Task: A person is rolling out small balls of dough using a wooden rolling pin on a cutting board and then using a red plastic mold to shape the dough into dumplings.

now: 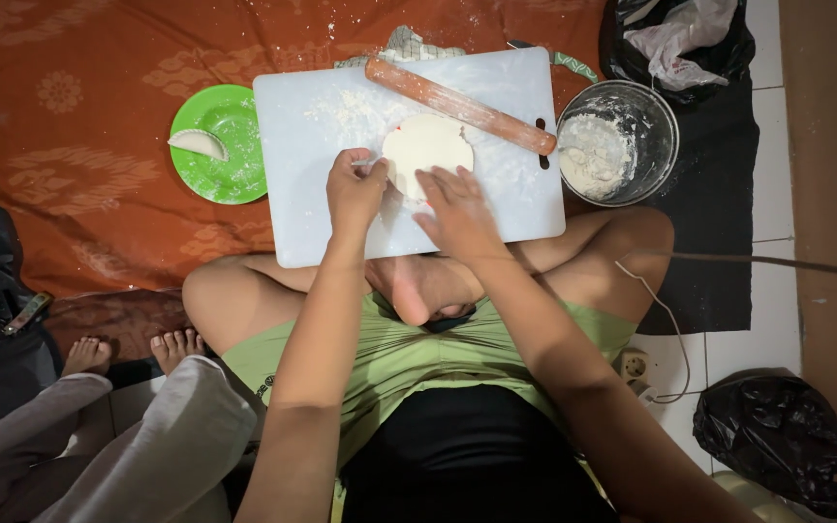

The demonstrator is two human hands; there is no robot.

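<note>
A flat round disc of pale dough [425,147] lies on a white cutting board [322,218] dusted with flour. My left hand [354,190] is closed at the disc's left edge, pinching a small utensil whose shape is hard to make out. My right hand [455,208] rests flat on the disc's lower right edge, fingers spread. A wooden rolling pin [457,105] lies diagonally across the board's far side, just beyond the dough.
A green plate [230,160] left of the board holds one folded dumpling [200,144]. A glass bowl of flour [617,141] stands to the right. Black plastic bags [777,436], a power socket [636,365] with a cable, and another person's feet [133,351] lie around.
</note>
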